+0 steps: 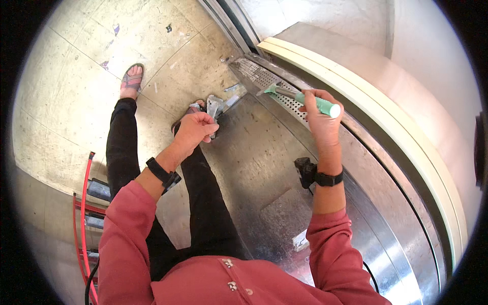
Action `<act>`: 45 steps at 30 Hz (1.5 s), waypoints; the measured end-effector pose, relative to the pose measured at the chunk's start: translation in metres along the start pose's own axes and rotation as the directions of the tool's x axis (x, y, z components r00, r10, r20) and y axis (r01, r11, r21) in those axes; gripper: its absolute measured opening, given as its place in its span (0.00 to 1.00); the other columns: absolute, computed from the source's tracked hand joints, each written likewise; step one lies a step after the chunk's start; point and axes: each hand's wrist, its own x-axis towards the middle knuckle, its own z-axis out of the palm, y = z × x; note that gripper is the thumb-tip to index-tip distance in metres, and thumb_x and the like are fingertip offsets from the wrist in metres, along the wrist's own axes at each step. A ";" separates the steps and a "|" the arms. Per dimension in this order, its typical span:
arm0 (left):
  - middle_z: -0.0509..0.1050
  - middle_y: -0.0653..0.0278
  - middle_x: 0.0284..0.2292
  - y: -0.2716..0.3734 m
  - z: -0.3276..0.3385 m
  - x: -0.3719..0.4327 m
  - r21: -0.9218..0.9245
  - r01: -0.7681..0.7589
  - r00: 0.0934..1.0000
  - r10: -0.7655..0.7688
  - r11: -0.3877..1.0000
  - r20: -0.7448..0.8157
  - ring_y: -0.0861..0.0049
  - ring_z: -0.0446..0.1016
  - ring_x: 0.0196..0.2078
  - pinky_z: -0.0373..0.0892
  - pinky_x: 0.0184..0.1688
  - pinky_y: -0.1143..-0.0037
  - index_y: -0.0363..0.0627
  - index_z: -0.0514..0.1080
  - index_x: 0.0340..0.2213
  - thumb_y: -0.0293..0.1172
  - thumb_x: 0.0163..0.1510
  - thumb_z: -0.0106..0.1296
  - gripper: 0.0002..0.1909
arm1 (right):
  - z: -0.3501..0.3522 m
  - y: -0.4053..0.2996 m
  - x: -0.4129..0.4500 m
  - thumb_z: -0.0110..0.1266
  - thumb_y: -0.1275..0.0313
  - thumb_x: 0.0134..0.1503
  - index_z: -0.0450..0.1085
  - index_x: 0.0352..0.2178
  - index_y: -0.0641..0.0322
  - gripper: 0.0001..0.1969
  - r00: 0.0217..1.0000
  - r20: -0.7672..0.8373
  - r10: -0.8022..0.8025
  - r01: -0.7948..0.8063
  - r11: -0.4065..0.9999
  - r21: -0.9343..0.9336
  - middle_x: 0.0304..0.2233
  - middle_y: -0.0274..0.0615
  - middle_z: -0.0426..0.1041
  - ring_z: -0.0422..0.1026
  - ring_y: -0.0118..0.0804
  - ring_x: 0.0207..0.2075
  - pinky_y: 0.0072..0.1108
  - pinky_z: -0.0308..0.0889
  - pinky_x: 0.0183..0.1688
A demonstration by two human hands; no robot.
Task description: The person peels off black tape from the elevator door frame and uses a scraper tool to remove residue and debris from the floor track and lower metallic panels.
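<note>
My right hand [322, 114] is closed around the green handle of a scraper [284, 91]. The tool's blade end is over or against a perforated metal strip [291, 106] along the metal ledge; whether it touches is unclear. My left hand [198, 129] hangs over my leg near the ledge's corner, thumb against the fingers. Just beyond its fingertips is a crumpled piece of clear plastic or film [215, 106]; whether the fingers pinch it cannot be told. Both wrists wear black straps with small devices.
A red ladder [84, 198] stands at the lower left. A cream curved edge [362, 91] runs along the right, with a dark metal frame [238, 26] at the top. Scraps lie on the tiled floor [164, 65]. A white piece [300, 241] lies on the brushed metal surface [248, 152].
</note>
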 end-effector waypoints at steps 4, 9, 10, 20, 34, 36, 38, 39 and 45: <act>0.66 0.68 0.17 -0.014 -0.001 -0.005 -0.109 0.098 0.995 -0.099 0.989 -0.010 0.85 0.63 0.15 0.62 0.17 0.84 0.37 0.66 0.20 0.24 0.41 0.51 0.05 | -0.013 -0.035 -0.010 0.50 0.71 0.44 0.68 0.23 0.70 0.09 0.997 -0.056 0.047 -0.051 0.995 -0.083 0.15 0.37 0.68 0.67 0.22 0.16 0.13 0.62 0.18; 0.66 0.68 0.17 -0.045 -0.019 0.007 -0.057 0.179 0.982 -0.175 0.982 0.074 0.85 0.65 0.16 0.64 0.18 0.84 0.40 0.66 0.21 0.26 0.42 0.50 0.05 | -0.002 -0.020 0.004 0.50 0.70 0.45 0.69 0.24 0.69 0.10 0.999 -0.026 0.044 -0.046 0.996 -0.078 0.18 0.40 0.70 0.67 0.23 0.16 0.12 0.60 0.17; 0.66 0.69 0.17 -0.045 -0.024 0.008 -0.024 0.189 0.980 -0.187 0.982 0.073 0.85 0.65 0.16 0.64 0.18 0.84 0.40 0.65 0.21 0.27 0.42 0.51 0.05 | -0.001 -0.020 0.006 0.49 0.70 0.45 0.69 0.24 0.69 0.10 0.999 -0.028 0.025 -0.028 0.996 -0.085 0.18 0.40 0.70 0.67 0.22 0.16 0.12 0.60 0.16; 0.67 0.68 0.17 -0.026 -0.033 0.028 -0.151 0.126 0.990 -0.133 0.980 -0.036 0.85 0.64 0.15 0.63 0.17 0.84 0.40 0.66 0.21 0.25 0.42 0.51 0.04 | 0.006 -0.032 -0.014 0.50 0.73 0.45 0.70 0.23 0.68 0.07 0.987 -0.140 0.080 -0.097 0.987 -0.125 0.19 0.39 0.70 0.67 0.23 0.16 0.11 0.61 0.18; 0.67 0.69 0.17 -0.014 -0.038 0.031 -0.266 0.082 0.993 -0.103 0.960 -0.062 0.84 0.64 0.16 0.63 0.19 0.84 0.41 0.66 0.21 0.27 0.42 0.51 0.05 | 0.055 0.018 0.025 0.50 0.71 0.45 0.69 0.22 0.68 0.08 0.997 -0.043 -0.064 0.060 0.994 -0.087 0.17 0.40 0.70 0.69 0.24 0.16 0.13 0.63 0.18; 0.66 0.69 0.17 -0.015 -0.035 0.038 -0.245 0.098 0.992 -0.114 0.965 -0.052 0.84 0.65 0.17 0.65 0.20 0.83 0.42 0.65 0.21 0.27 0.43 0.51 0.05 | 0.035 0.003 0.009 0.50 0.73 0.46 0.69 0.23 0.69 0.07 0.994 -0.100 -0.049 0.036 0.991 -0.126 0.18 0.41 0.70 0.69 0.24 0.17 0.12 0.63 0.18; 0.65 0.70 0.17 -0.013 -0.035 0.034 -0.221 0.122 0.990 -0.135 0.968 -0.043 0.85 0.65 0.17 0.66 0.21 0.81 0.43 0.65 0.21 0.27 0.44 0.50 0.04 | 0.019 -0.004 -0.010 0.49 0.74 0.46 0.69 0.23 0.70 0.07 0.988 -0.147 -0.045 0.025 0.990 -0.138 0.19 0.41 0.71 0.69 0.25 0.17 0.12 0.63 0.19; 0.65 0.70 0.17 -0.014 -0.036 0.034 -0.216 0.120 0.991 -0.130 0.969 -0.034 0.85 0.65 0.17 0.66 0.21 0.81 0.43 0.65 0.21 0.27 0.44 0.50 0.04 | 0.015 -0.005 -0.017 0.49 0.75 0.46 0.69 0.23 0.70 0.06 0.973 -0.216 -0.086 0.054 0.988 -0.146 0.20 0.42 0.71 0.69 0.25 0.17 0.12 0.63 0.19; 0.65 0.70 0.17 -0.017 -0.035 0.035 -0.210 0.105 0.994 -0.109 0.972 -0.007 0.85 0.64 0.17 0.66 0.22 0.81 0.43 0.65 0.22 0.29 0.46 0.49 0.05 | -0.014 -0.013 -0.017 0.48 0.72 0.47 0.69 0.25 0.67 0.08 0.926 -0.377 0.035 -0.065 0.996 -0.065 0.21 0.41 0.71 0.68 0.23 0.17 0.12 0.61 0.18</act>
